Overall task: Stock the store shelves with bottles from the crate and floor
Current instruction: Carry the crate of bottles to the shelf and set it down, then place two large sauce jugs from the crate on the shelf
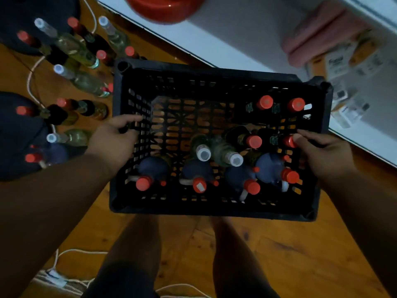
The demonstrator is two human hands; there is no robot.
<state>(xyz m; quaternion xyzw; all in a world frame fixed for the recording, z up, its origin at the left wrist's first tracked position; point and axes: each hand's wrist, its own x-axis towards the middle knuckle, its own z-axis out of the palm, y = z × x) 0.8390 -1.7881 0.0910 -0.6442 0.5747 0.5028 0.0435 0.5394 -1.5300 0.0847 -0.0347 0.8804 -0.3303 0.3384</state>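
- Two bare legs are standing at the bottom centre of the frame on the orange-brown wooden plank floor (268,254), with a thin white cord (71,252) trailing across the lower left.
- The left hand (113,138) is curling its fingers through the lattice of the left end wall of the black perforated plastic crate (210,209), gripping it there.
- The right hand (322,151) is closing its fingers over the crate's right end wall, just beside a red cap; both hands are probably holding opposite ends so the load stays level while being carried or set down.
- Inside the crate, the red-capped dark glass bottles (253,141) are standing upright along the right and near sides, with two grey-capped clear greenish bottles (203,153) leaning in the middle; the left half is showing bare lattice, so the crate seems partly unloaded.
- On the floor in the upper left of the frame, a cluster of red-capped and pale-capped upright bottles (64,72) is waiting, seemingly parked within reach of the shelving.
- Across the upper right, the white flat store shelf (193,41) is running diagonally, carrying a glossy red rounded bowl-like thing (165,7) and blurred pink and orange packets (322,33).
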